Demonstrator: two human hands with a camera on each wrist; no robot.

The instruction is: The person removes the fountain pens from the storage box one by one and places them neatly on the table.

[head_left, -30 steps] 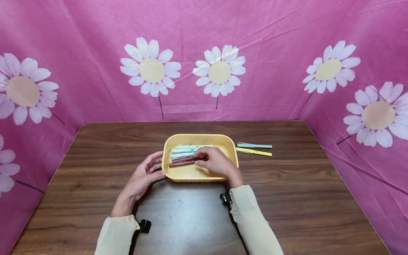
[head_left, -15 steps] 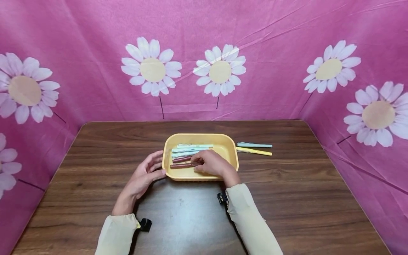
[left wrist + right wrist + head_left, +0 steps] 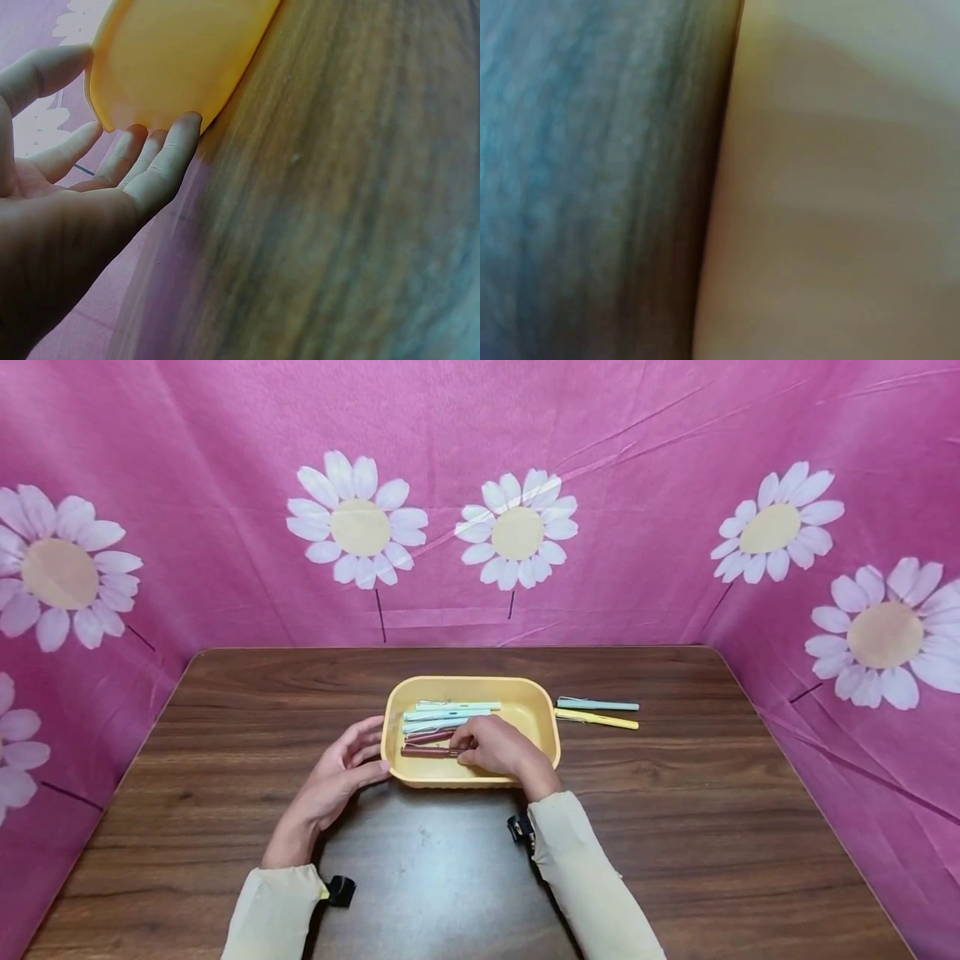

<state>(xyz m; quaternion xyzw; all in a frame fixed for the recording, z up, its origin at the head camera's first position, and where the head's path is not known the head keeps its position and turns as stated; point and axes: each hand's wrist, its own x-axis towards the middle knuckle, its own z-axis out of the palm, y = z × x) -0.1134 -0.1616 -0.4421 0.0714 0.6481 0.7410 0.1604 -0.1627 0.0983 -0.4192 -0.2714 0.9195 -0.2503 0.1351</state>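
Note:
A yellow plastic tray holds several pens lying side by side. At its left end my left hand touches the wall with extended fingers and thumb; the left wrist view shows those fingertips against the tray's side. Inside the tray, my right hand pinches the right end of the nearest dark red pen. Another dark red pen lies just behind it, its right part hidden by the fingers. Pale blue pens and a whitish pen lie farther back.
Right of the tray, a grey-blue pen and a yellow pen lie on the brown wooden table. A pink flowered cloth surrounds the table. The tray's wall blurs across the right wrist view.
My right hand has shifted slightly left and nearer, and the nearest dark red pen now lies apart from the other dark red one. My left hand has stayed put.

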